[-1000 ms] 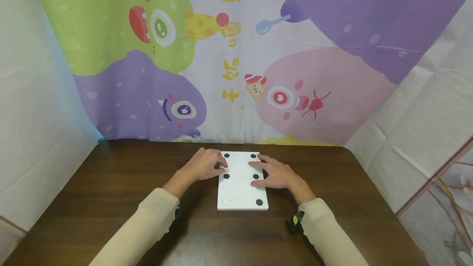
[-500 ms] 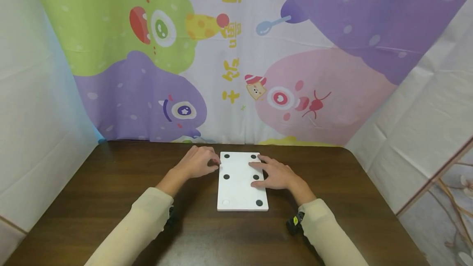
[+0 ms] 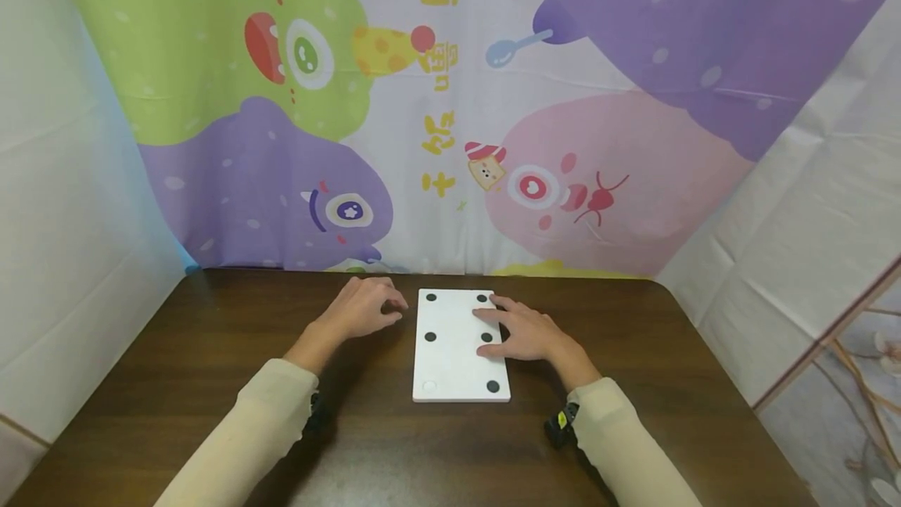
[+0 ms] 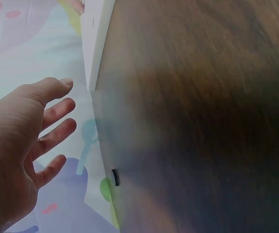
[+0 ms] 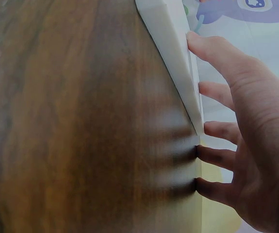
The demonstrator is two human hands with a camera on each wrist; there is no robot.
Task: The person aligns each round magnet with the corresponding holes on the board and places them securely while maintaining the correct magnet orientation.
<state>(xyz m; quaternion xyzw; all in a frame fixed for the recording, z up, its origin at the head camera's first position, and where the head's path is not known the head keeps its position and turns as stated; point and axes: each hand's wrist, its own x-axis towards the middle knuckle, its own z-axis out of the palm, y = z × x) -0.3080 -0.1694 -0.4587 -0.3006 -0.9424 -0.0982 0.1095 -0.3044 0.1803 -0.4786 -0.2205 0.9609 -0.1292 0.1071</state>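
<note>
A white rectangular board [image 3: 459, 362] lies on the table with round black pads [image 3: 430, 336] along both long sides. At its near left corner sits a white circle [image 3: 429, 386] instead of a black one. My left hand [image 3: 357, 308] hovers left of the board, fingers loosely bent and apart, with nothing between them in the left wrist view. Past its fingers, that view shows a small black disc [image 4: 115, 177] on the table, hidden in the head view. My right hand [image 3: 526, 330] rests over the board's right edge, thumb and index finger spread on the white surface.
The brown wooden table [image 3: 450, 452] extends around the board. A cartoon-printed curtain [image 3: 450, 241] hangs along its far edge, with pale panels [image 3: 788, 202] at the sides. Dark wrist devices [image 3: 559, 425] show below both sleeves.
My left hand has drawn back leftward from the board's left edge, uncovering that side. The small black disc left of the board is now behind it. My right hand has stayed still.
</note>
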